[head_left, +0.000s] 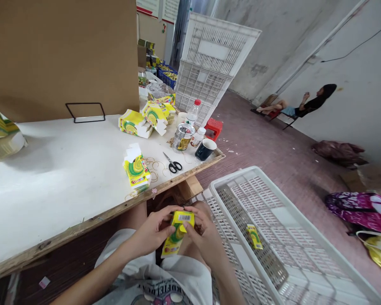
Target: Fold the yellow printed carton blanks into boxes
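Observation:
Between my two hands, above my lap, is a small yellow and green carton [174, 242] with a barcode on its upper end. My left hand [157, 228] grips its left side, thumb on the printed face. On the opposite side my right hand [203, 231] holds it, the thumb near a yellow tab on the front. A stack of flattened yellow cartons [136, 171] lies on the table before me, beside scattered rubber bands [155, 167] and black-handled scissors [174, 165]. Inside the white crate on my right sits one similar carton [254, 236].
The white table [66, 186] has a wooden edge in front of me. A dark mug [205, 149], a jar [183, 137] and bottles stand at its right corner. The white plastic crate [257, 170] is at my right; stacked crates [206, 80] rise behind. A person [301, 106] sits near the wall.

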A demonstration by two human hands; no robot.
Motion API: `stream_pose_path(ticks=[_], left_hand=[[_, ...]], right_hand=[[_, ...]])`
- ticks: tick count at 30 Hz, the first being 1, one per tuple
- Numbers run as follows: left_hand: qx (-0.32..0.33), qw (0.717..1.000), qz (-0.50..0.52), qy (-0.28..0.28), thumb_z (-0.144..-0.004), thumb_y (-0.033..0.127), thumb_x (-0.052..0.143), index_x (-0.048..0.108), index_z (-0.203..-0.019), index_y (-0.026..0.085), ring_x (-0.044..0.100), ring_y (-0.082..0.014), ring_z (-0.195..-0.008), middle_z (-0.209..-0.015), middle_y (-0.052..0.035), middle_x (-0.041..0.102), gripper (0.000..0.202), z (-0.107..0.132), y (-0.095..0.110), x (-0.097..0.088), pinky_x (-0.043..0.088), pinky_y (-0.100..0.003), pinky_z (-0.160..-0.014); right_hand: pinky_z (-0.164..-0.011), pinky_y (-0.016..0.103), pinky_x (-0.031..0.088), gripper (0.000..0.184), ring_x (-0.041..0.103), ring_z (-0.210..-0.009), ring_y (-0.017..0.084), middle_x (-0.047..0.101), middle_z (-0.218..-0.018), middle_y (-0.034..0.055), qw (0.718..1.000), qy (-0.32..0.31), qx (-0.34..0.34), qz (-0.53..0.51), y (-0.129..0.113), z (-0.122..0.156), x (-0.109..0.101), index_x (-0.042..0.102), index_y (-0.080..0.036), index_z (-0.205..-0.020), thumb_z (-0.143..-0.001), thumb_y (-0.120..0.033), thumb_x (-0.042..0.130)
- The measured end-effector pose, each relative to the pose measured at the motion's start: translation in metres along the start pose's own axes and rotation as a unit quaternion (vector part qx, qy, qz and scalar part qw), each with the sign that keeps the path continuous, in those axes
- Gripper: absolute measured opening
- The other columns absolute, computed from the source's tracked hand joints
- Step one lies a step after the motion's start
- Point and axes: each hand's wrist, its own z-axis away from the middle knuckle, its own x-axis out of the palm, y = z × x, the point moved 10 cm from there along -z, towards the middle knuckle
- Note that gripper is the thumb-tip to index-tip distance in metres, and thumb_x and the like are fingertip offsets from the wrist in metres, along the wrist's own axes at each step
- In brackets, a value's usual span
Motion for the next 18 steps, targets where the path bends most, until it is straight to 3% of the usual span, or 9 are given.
stream_pose_path(ticks=[3, 6, 10, 14, 18], left_hand=[[-0.033, 0.998, 0.055, -0.016, -0.086, 0.017, 0.064, 0.057, -0.131, 0.02, 0.068, -0.024, -0.104, -0.117, -0.0115, 0.072, 0.046, 0.002, -0.007, 0.002, 0.053, -0.035, -0.088], [-0.052, 0.994, 0.091, -0.018, -0.084, 0.023, 0.069, 0.056, -0.13, 0.018, 0.071, -0.024, -0.094, -0.108, -0.012, 0.075, 0.049, 0.002, -0.01, 0.003, 0.054, -0.033, -0.079], [-0.054, 0.996, 0.077, 0.0, -0.082, 0.024, 0.071, 0.058, -0.128, 0.017, 0.071, -0.0238, -0.093, -0.105, -0.0116, 0.076, 0.048, 0.0, -0.008, 0.001, 0.053, -0.033, -0.08], [-0.064, 0.993, 0.098, 0.016, -0.079, 0.027, 0.075, 0.059, -0.126, 0.017, 0.071, -0.0212, -0.084, -0.099, -0.0101, 0.077, 0.051, -0.002, -0.012, -0.004, 0.053, -0.032, -0.077], [-0.09, 0.99, 0.101, 0.028, -0.075, 0.029, 0.078, 0.057, -0.123, 0.015, 0.072, -0.0208, -0.073, -0.092, -0.0102, 0.078, 0.055, -0.002, -0.023, 0.001, 0.054, -0.028, -0.065]], right_hand=[[-0.054, 0.028, 0.047, 0.028, 0.061, -0.056, 0.018, 0.068, -0.066, -0.0014, 0.994, 0.041, -0.024, 0.095, -0.004, 0.0, -0.006, 0.065, -0.023, -0.109, -0.083, -0.03, 0.066], [-0.055, 0.029, 0.049, 0.035, 0.063, -0.058, 0.019, 0.07, -0.07, -0.0014, 0.994, 0.034, -0.038, 0.093, -0.004, -0.001, -0.001, 0.064, -0.024, -0.113, -0.078, -0.024, 0.068], [-0.057, 0.03, 0.051, 0.036, 0.063, -0.058, 0.019, 0.07, -0.072, -0.0017, 0.992, 0.062, -0.043, 0.097, -0.006, 0.0, -0.003, 0.064, -0.026, -0.111, -0.076, -0.021, 0.068], [-0.052, 0.028, 0.045, 0.035, 0.055, -0.05, 0.016, 0.062, -0.062, -0.0049, 0.99, 0.076, -0.036, 0.117, -0.005, 0.001, -0.007, 0.065, -0.024, -0.114, -0.079, -0.026, 0.069], [-0.063, 0.03, 0.05, 0.027, 0.062, -0.068, 0.019, 0.069, -0.081, 0.0034, 0.994, 0.079, -0.064, 0.047, -0.008, 0.003, -0.011, 0.072, -0.022, -0.105, -0.083, -0.039, 0.069]])
